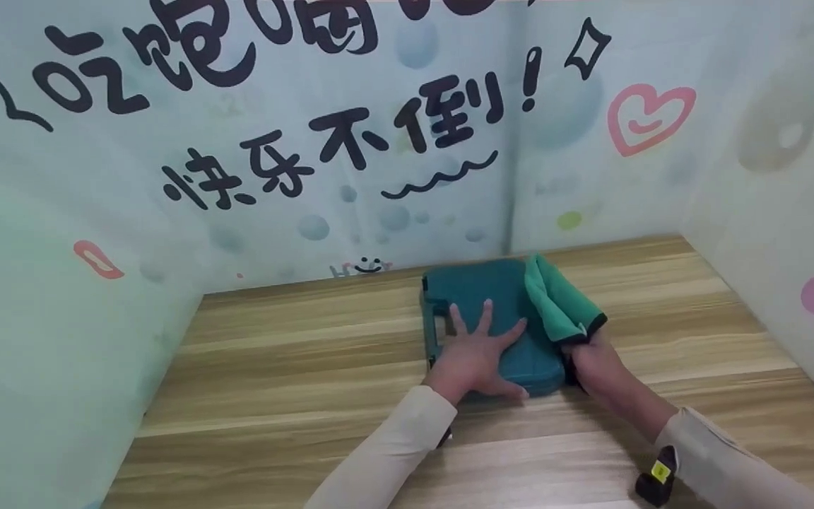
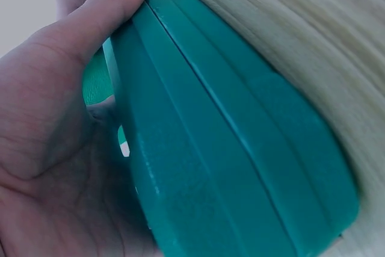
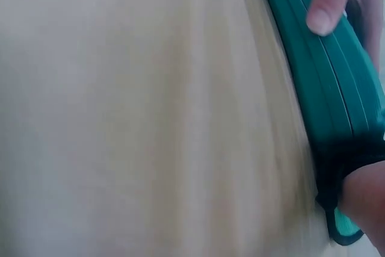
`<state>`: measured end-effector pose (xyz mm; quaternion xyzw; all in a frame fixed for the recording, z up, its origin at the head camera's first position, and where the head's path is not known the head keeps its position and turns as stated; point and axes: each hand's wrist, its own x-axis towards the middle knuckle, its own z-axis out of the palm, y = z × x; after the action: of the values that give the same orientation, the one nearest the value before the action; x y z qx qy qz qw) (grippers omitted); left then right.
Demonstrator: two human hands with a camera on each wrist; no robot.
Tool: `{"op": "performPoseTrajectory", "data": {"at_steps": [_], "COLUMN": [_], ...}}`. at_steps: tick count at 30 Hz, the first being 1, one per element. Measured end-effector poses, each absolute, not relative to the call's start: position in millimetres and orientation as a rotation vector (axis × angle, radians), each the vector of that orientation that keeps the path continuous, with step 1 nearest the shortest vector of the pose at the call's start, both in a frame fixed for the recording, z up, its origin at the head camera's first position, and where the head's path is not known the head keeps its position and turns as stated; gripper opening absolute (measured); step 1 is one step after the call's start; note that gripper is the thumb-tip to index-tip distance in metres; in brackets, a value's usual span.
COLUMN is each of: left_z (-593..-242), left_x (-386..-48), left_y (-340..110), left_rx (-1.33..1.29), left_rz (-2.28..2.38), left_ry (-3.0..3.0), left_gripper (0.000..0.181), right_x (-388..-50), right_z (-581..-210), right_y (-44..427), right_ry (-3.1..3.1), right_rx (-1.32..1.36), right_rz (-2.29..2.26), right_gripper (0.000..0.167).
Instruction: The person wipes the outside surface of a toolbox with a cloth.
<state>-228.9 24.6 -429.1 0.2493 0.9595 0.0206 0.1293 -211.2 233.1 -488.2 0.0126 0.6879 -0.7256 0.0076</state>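
A teal plastic carrying case lies flat near the back of the table, its handle on the left. My left hand rests on the lid with fingers spread. In the left wrist view the thumb reaches over the case's near edge, by the seam. My right hand grips a green cloth with black edging at the case's right side. Part of the cloth lies folded over the lid's right part. In the right wrist view the cloth's dark edge bunches against the case's side.
The wood-grain table is bordered by a printed backdrop behind and on both sides. A black strap with a yellow label hangs by the right sleeve. The case stands close to the back backdrop.
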Motion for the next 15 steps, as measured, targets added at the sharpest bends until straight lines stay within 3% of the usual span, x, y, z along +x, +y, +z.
{"op": "performPoseTrajectory", "data": {"at_steps": [15], "left_z": [-430], "left_x": [-231], "left_y": [26], "left_rx": [0.767], "left_rz": [0.005], "left_ry": [2.791], "left_gripper": [0.107], "right_x": [-180], "right_z": [-485], "right_y": [223], "right_ry": [2.253], "right_rx": [0.048], "right_rz": [-2.219], "right_gripper": [0.074]}}
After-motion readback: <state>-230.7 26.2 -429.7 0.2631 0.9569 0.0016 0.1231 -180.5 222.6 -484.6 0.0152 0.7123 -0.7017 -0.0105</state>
